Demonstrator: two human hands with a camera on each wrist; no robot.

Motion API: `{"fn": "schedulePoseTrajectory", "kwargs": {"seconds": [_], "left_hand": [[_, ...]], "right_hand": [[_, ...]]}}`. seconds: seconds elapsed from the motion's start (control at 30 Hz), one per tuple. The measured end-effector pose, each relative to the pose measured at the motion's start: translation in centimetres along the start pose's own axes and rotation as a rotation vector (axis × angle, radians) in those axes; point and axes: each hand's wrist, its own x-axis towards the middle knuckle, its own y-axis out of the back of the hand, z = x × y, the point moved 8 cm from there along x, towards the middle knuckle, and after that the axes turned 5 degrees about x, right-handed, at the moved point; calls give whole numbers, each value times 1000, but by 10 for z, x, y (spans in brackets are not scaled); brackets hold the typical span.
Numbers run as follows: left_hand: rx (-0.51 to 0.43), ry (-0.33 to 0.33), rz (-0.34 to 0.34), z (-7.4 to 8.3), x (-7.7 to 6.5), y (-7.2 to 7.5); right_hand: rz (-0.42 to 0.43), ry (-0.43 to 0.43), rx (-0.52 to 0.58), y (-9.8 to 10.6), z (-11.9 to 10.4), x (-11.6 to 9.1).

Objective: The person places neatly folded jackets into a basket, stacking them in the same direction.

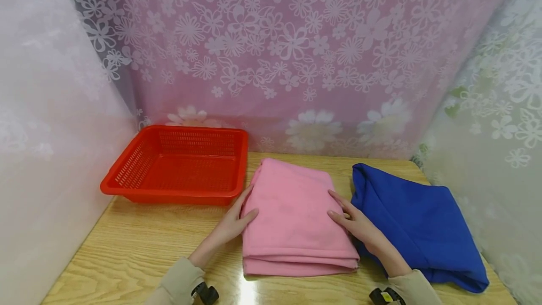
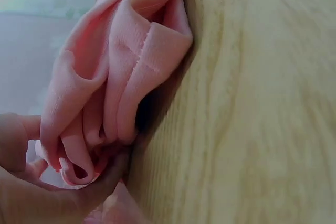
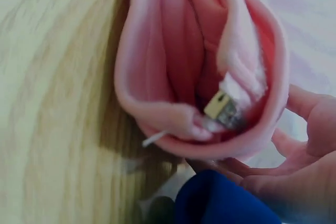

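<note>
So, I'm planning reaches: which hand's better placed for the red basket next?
Probably the left hand, nearer the red basket; the right hand holds the pink cloth opposite, beside the blue cloth.

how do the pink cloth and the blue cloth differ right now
Shape: the pink cloth is folded into a fairly neat, layered rectangle, while the blue cloth is an uneven, slanted bundle.
Handling: the left hand and right hand grip the pink cloth's sides; neither grips the blue cloth.
Place: the pink cloth lies nearer the red basket than the blue cloth.
Both lie on the wooden table.
</note>
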Motion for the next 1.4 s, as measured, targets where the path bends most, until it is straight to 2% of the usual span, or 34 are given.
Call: {"fn": "schedulePoseTrajectory", "kwargs": {"seconds": [0.13, 0.3, 0.47, 0.7, 0.83, 1.07, 1.2, 1.4], "left_hand": [[-38, -36, -20, -1, 0, -3], [-64, -66, -3, 1, -1, -3], [-88, -93, 25, 5, -3, -4], [-187, -32, 0, 0, -6, -10], [-237, -20, -1, 2, -6, -12], [-279, -45, -28, 18, -8, -17], [-289, -42, -11, 27, -8, -17], [-355, 11, 16, 49, -6, -9]], "right_hand": [[-27, -4, 144, -1, 4, -1], [-66, -1, 276, -3, 5, -4], [-58, 0, 315, -3, 6, -7], [-50, 13, 357, -3, 7, -11], [-48, 27, 378, -1, 5, -13], [-40, 25, 378, 8, 2, -24], [-39, 21, 395, 13, -4, -31], [-34, 46, 408, 23, -18, -37]]}}
